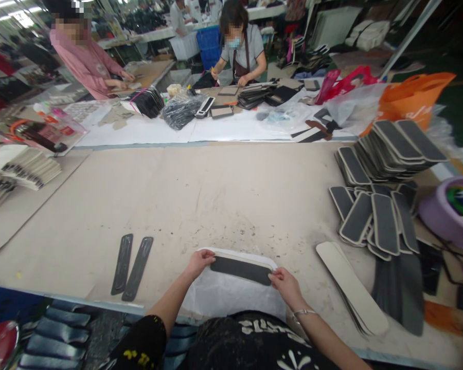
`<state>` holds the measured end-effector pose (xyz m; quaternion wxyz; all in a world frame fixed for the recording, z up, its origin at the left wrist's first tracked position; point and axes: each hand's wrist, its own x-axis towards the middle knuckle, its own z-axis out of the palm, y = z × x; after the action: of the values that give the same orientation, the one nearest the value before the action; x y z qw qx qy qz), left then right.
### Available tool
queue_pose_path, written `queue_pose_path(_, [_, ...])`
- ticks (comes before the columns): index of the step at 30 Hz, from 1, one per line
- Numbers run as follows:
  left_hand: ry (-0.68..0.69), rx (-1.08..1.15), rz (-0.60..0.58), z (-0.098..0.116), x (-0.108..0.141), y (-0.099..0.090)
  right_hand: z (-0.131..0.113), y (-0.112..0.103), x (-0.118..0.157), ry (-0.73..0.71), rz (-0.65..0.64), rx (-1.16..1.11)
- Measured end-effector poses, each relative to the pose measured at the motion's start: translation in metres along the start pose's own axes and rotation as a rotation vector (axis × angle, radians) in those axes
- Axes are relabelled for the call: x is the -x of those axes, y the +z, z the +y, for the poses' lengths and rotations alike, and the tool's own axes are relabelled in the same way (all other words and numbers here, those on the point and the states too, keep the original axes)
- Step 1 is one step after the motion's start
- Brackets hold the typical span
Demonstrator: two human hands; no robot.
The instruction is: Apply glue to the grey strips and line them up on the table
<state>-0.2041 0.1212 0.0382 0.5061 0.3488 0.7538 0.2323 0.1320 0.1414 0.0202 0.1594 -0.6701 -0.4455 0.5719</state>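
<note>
Surface (254, 174): scuffed. White sheet (231, 295) at your near edge. Pale strips (351, 288) stacked right of sheet. Grey panel (241, 271) over sheet's far part; two dark strips (138, 268) left of sheet. Your left hand (200, 263) and right hand (287, 285): fingers pinched closed on panel's opposite ends. Keep tension even, fingertips near rims.

Head camera: worn on the wearer's head
Facing: forward and down over the worktable (224, 190)
Near, bottom edge: black shirt (216, 344)
Far, top edge: aproned person (244, 59)
</note>
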Motion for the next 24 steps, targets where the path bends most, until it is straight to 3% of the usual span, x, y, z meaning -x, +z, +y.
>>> queue_pose_path(13, [0.078,-0.357,0.167,0.006,-0.005,0.011,0.004,0.003,-0.009,0.028,0.038,0.227])
queue_pose_path(24, [0.141,-0.506,0.196,0.009,0.000,0.017,0.005,0.004,-0.009,0.011,0.104,0.382])
